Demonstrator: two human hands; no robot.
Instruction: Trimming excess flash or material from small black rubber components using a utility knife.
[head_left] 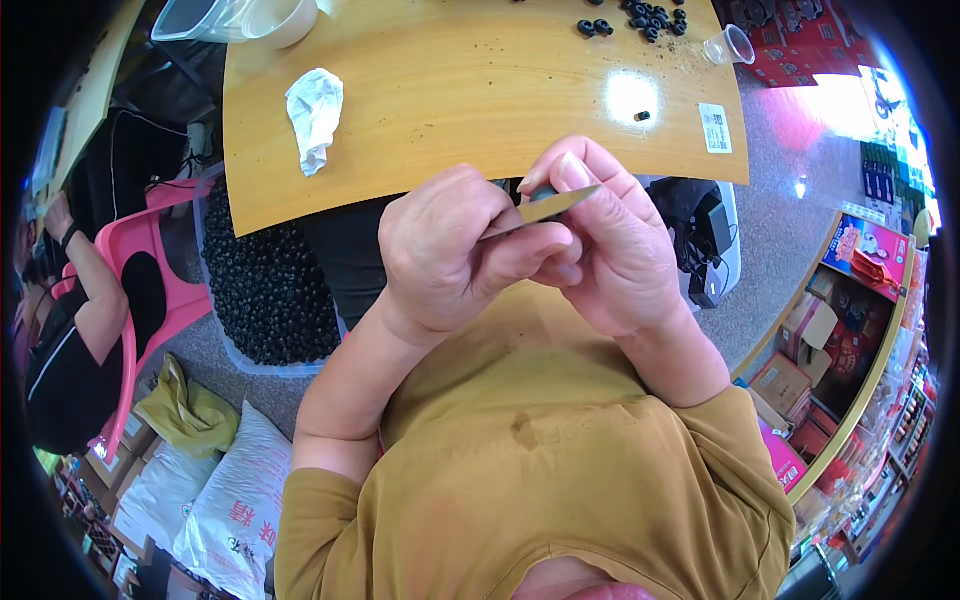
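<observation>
Just in front of my chest, both hands meet near the front edge of the table. My left hand [437,245] is closed in a fist around a knife [556,206]; its handle is hidden, and the flat blade points right. My right hand [630,250] pinches a small dark rubber piece [543,193] between thumb and fingers, mostly hidden behind the blade. The blade lies against or very near the right thumb; which one I cannot tell. One small black piece [642,116] sits alone on the table, with several black rubber pieces [655,18] farther back.
The wooden table [450,110] carries a crumpled white cloth [315,112], a white label [714,128], a clear cup [735,46] and plastic bowls [283,22]. A bin [270,368] full of black pieces stands left. Another person [85,310] sits by a pink chair [185,305].
</observation>
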